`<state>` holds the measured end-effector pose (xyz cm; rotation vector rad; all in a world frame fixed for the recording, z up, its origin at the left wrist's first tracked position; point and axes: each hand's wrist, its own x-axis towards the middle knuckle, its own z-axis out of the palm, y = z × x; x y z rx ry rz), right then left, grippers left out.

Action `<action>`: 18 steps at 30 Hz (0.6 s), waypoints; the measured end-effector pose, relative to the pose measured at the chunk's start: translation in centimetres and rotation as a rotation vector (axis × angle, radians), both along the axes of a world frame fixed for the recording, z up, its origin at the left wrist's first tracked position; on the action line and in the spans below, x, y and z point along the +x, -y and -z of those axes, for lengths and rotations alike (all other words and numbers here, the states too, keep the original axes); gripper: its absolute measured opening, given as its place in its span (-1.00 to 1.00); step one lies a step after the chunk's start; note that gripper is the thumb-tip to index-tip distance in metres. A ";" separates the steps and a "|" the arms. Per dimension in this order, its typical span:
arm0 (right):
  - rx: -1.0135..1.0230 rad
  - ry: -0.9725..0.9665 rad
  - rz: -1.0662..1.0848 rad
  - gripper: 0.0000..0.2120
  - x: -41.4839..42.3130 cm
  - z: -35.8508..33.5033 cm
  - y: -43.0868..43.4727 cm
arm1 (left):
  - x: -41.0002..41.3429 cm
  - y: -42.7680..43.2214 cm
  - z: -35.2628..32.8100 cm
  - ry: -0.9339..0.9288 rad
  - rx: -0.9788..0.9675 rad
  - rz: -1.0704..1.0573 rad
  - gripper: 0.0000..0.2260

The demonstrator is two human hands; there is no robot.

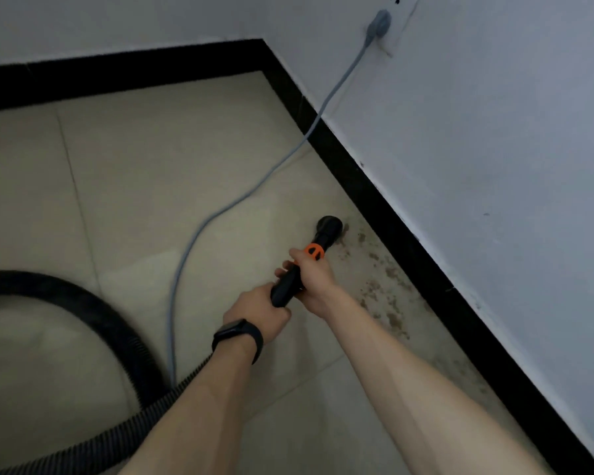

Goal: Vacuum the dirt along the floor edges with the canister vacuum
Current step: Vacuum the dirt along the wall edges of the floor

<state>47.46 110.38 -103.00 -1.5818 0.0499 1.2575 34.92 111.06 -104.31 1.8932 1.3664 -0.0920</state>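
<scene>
While left grip (258, 311) and right grip (315, 273) both curl round the wand (285, 287), its nozzle (330, 225) meets the floor (151, 183). Dirt (381, 289) lies just beside, along the baseboard (408, 234).

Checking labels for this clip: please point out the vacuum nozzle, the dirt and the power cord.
vacuum nozzle (329, 225): head view, its round black tip.
dirt (390, 305): head view, brown specks mid-patch beside the black skirting.
power cord (171, 330): head view, grey stretch lying on the tiles.
</scene>
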 end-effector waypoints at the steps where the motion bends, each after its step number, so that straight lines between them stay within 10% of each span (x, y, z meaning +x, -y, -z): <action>1: 0.021 -0.040 0.058 -0.65 -0.9 0.0 0.3 | -0.6 0.1 -0.3 -0.012 0.008 0.021 -0.87; 18: 0.041 -0.167 0.399 -0.89 -3.3 0.2 4.2 | -1.8 3.7 -1.8 -0.205 0.179 0.242 -0.73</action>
